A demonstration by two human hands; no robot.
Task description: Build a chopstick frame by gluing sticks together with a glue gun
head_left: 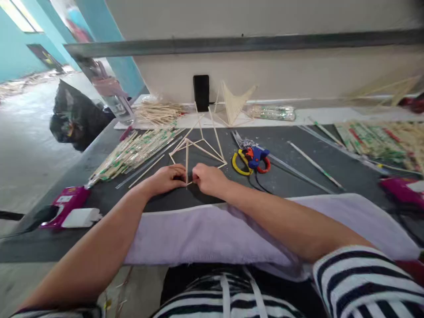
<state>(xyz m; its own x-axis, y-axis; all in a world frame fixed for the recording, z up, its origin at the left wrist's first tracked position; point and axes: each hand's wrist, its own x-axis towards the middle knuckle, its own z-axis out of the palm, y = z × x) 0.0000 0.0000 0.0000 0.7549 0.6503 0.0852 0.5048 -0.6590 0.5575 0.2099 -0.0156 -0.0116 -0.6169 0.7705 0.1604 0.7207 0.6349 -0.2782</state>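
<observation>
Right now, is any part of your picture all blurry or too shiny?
In the head view, the edges smear, like the purple thing at far right; the left-side floor shines with glare; the black phone looks clearer.

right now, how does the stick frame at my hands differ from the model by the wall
The stick frame is an open outline; the model has closely set strips filling a fan-like surface.
The stick frame is at the left hand and right hand; no hand touches the model.
Both have thin, pale, straight pieces.
</observation>
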